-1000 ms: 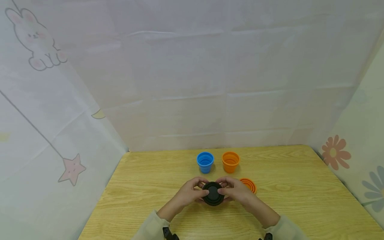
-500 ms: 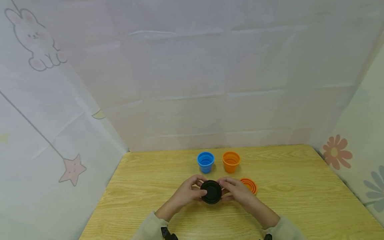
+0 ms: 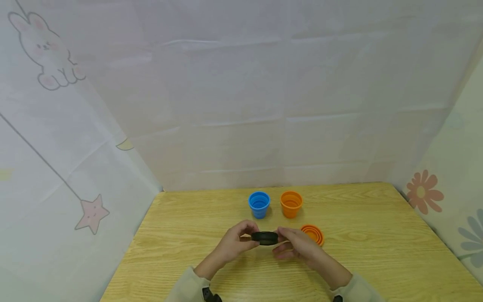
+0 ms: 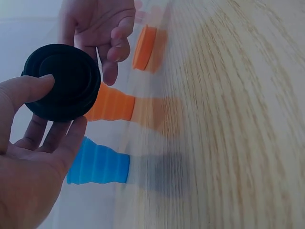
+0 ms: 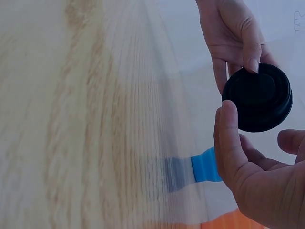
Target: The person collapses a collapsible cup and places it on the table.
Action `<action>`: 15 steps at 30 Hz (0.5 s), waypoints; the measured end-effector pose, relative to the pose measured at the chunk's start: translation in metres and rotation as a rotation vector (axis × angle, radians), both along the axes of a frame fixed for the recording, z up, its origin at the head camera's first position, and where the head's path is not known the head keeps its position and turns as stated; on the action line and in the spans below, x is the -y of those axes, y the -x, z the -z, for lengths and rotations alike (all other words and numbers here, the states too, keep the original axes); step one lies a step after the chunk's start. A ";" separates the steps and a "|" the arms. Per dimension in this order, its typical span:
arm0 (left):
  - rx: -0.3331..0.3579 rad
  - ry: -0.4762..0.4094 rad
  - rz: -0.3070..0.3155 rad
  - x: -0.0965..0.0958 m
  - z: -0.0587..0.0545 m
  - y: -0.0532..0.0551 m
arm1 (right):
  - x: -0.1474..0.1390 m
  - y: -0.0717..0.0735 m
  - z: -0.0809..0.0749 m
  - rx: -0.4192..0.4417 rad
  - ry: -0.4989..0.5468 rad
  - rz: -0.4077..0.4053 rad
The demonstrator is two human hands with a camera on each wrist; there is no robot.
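Note:
A black collapsible cup (image 3: 264, 238), folded flat into a thick disc, is held above the table. My left hand (image 3: 233, 244) pinches it from the left, thumb on its flat face and fingers behind, as the left wrist view shows on the folded cup (image 4: 69, 98). On the other side is my right hand (image 3: 302, 246), its fingers loosely bent, with fingertips right at the cup's edge. In the right wrist view the right thumb (image 5: 291, 141) stands apart from the cup.
Two expanded collapsible cups, a blue one (image 3: 259, 205) and an orange one (image 3: 291, 204), stand upright further back on the wooden table (image 3: 181, 226). A flattened orange cup (image 3: 313, 233) lies just beyond the right hand. A white printed cloth (image 3: 241, 105) hangs behind.
The black cup has tipped from face-up to nearly edge-on in the head view. My right thumb has come off its face, and the right fingers have loosened.

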State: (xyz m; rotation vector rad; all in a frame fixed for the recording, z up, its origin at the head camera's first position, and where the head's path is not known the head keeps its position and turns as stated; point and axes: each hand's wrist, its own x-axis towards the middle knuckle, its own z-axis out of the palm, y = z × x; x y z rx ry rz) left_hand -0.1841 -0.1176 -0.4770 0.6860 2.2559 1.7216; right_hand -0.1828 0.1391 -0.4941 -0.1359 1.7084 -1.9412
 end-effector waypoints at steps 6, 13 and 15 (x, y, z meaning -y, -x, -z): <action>-0.111 -0.018 0.023 -0.001 0.006 0.001 | 0.001 0.000 -0.001 -0.001 0.014 -0.013; -0.243 0.060 0.060 -0.003 0.010 -0.001 | 0.002 -0.001 0.000 0.019 0.033 -0.020; -0.276 0.099 0.059 -0.003 0.010 -0.002 | 0.001 -0.001 -0.001 0.024 0.051 -0.020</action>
